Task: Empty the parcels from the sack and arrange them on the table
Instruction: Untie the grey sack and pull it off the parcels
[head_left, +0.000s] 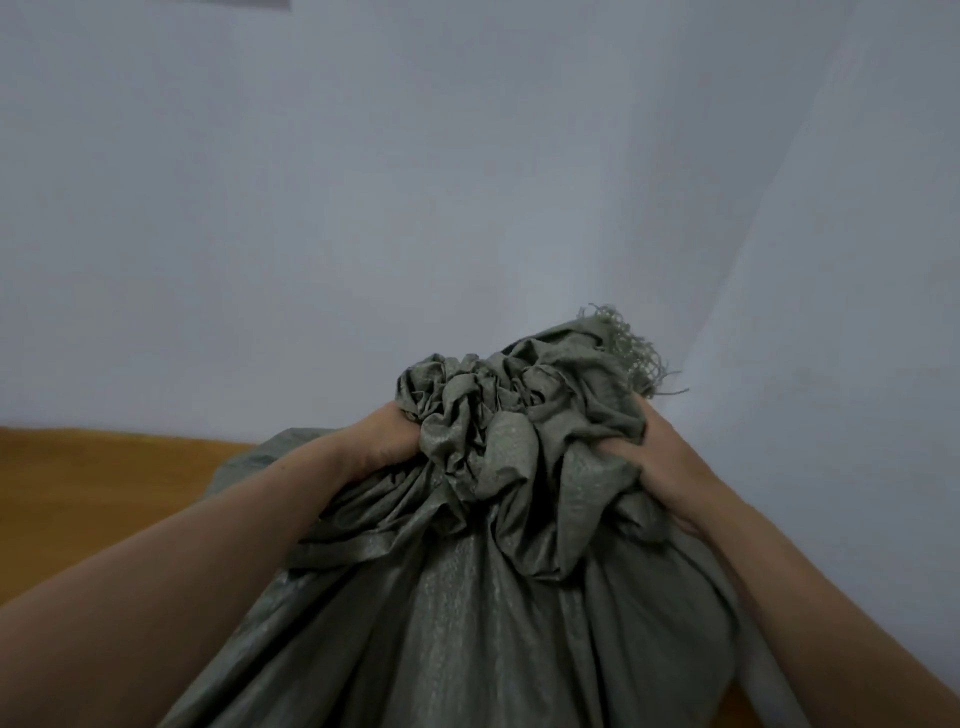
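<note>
1. The grey-green woven sack (467, 613) is held at centre, with the wooden worktop (104, 483) seen beside it at left.
2. Its bunched, frayed end is clenched by the left grip (384, 441) and right grip (670, 457), probably for hauling or tipping.
3. No parcels are seen.

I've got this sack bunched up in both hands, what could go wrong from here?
The woven sack could slide out of the left grip or right grip, since both hold only gathered folds. The frayed edge may tear further. Little of the table shows, so parcels might spill off it.
</note>
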